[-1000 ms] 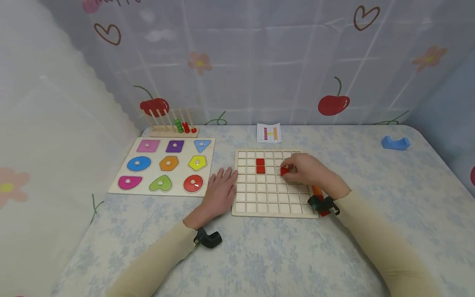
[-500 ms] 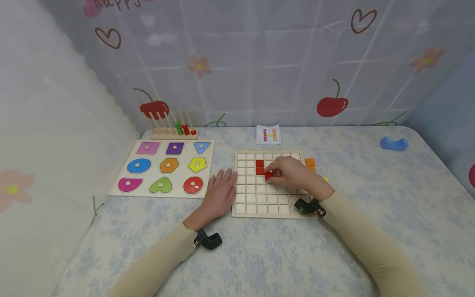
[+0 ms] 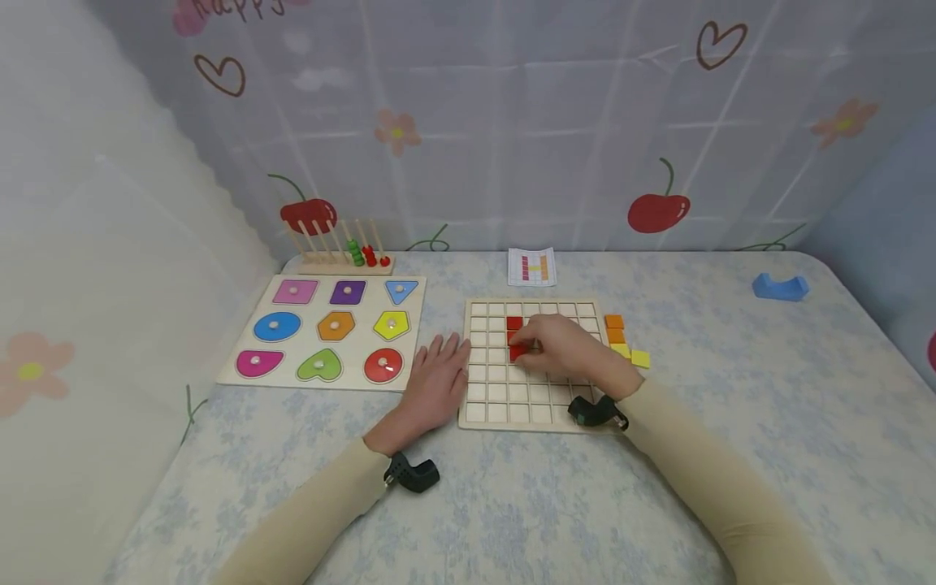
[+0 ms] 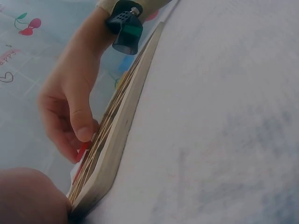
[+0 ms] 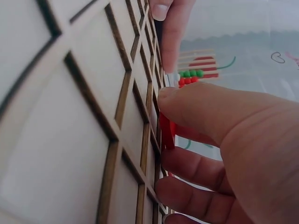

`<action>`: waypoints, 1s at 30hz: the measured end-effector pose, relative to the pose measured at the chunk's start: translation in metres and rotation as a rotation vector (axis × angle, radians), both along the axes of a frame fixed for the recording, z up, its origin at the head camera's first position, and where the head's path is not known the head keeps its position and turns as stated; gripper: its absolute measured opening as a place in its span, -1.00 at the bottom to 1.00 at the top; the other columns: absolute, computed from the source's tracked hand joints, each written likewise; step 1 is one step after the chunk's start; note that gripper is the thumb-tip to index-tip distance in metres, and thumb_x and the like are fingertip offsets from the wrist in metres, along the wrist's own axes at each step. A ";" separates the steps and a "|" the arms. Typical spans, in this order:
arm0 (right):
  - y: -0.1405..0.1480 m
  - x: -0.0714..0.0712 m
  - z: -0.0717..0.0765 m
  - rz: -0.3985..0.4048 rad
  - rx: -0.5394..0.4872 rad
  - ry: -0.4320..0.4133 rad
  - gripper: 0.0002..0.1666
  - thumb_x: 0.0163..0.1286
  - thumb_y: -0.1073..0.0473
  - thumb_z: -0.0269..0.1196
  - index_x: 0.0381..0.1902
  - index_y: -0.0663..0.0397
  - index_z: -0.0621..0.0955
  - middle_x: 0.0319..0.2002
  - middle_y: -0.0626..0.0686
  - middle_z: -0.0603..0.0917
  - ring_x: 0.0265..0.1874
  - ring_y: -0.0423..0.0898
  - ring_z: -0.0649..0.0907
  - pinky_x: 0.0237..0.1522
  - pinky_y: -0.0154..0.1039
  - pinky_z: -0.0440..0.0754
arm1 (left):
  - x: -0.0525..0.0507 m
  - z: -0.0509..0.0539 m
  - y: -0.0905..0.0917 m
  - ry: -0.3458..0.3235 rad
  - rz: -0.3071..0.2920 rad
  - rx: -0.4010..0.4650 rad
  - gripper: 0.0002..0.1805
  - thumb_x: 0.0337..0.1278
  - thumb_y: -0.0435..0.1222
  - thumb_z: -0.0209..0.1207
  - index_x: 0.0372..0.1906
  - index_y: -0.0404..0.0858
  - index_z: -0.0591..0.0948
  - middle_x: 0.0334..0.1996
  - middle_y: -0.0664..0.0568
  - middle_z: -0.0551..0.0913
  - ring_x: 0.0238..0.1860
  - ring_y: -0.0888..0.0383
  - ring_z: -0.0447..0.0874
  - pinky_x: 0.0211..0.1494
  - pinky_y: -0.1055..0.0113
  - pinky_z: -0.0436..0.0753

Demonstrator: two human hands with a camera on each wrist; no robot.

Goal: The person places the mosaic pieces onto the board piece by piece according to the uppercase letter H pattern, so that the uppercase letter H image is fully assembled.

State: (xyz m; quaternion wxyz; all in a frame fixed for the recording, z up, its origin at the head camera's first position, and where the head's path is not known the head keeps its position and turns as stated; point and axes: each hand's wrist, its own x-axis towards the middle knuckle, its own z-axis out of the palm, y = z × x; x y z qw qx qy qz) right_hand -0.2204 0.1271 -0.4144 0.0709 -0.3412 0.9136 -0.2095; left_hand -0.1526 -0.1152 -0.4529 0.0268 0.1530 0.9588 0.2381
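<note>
On the table lies a wooden grid board (image 3: 497, 413). My right hand (image 3: 566, 348) pinches a red tile (image 3: 517, 353) between thumb and fingers, low over the third column, just below two other red tiles (image 3: 515, 323) sitting in cells. In the right wrist view the pinched red tile (image 5: 167, 131) stands tilted against the grid, held by the right hand (image 5: 252, 135). My left hand (image 3: 436, 383) lies flat with spread fingers, its fingertips touching the board's left edge. The left wrist view shows the right hand (image 4: 70, 100) over the board (image 4: 112, 154).
Orange tiles (image 3: 615, 328) and yellow tiles (image 3: 639, 359) lie along the board's right side. Left of the board is a shape puzzle (image 3: 351, 341), with a bead rack (image 3: 344, 266) behind it. A pattern card (image 3: 532, 268) lies behind the board, a blue holder (image 3: 780, 287) at the far right.
My right hand has moved left across the board with the red tile, to just below the two red ones. The orange and yellow tiles have come into view. My left hand has stayed put.
</note>
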 end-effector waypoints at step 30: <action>-0.002 0.003 -0.004 -0.002 -0.017 0.035 -0.73 0.32 0.11 0.41 -0.03 -0.01 0.79 -0.30 -0.06 0.67 -0.38 -0.17 0.50 -0.28 -0.27 0.47 | -0.001 -0.001 0.001 0.006 0.006 0.003 -0.42 0.54 -0.21 -0.08 0.55 -0.28 0.31 0.58 -0.22 0.22 0.64 -0.26 0.00 0.63 -0.25 -0.01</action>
